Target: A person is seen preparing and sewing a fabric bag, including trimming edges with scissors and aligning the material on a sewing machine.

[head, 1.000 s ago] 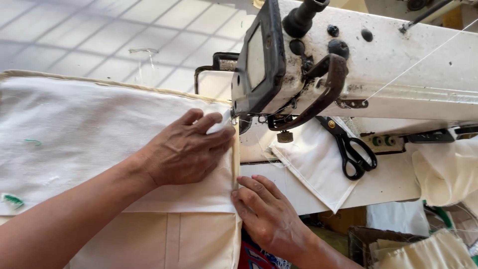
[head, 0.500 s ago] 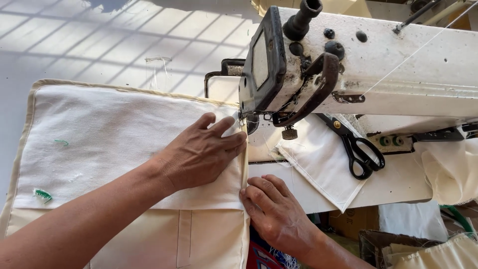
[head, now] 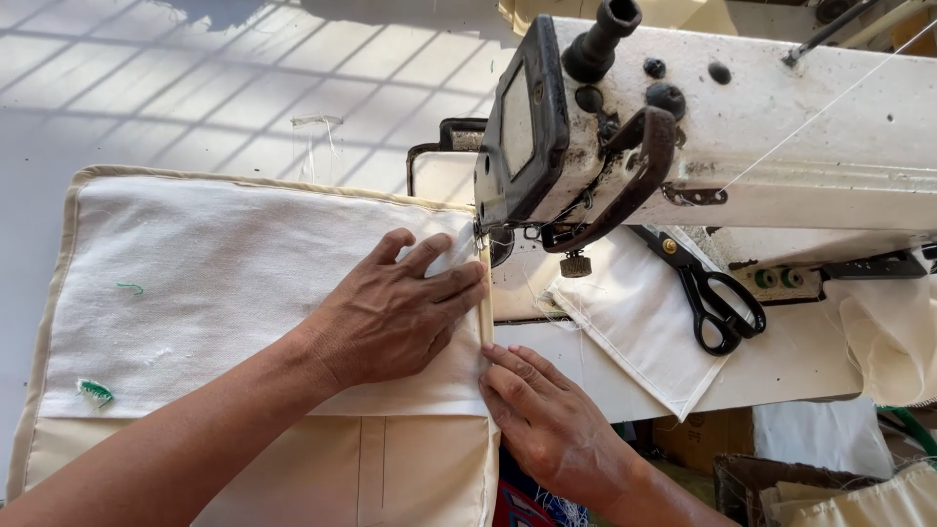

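Observation:
A white fabric panel [head: 215, 283] with a cream border lies flat on the table, its right edge under the head of a white sewing machine [head: 683, 127]. My left hand [head: 390, 312] presses flat on the panel, fingertips close to the presser foot [head: 485, 237]. Just below it, my right hand [head: 547, 420] rests its fingertips on the panel's right edge. Neither hand grips anything; both lie flat on the cloth. A cream pocket section [head: 371, 468] shows at the panel's near end.
Black scissors [head: 712, 303] lie on the machine bed to the right, beside a loose white cloth piece [head: 644, 322]. More cream fabric [head: 893, 332] hangs at the far right. Green thread scraps [head: 96, 392] sit on the panel's left part. A box [head: 791, 483] stands below.
The view has shifted, so the panel and machine sit further right and lower in frame. Both hands keep their flat hold at the panel's right edge by the needle.

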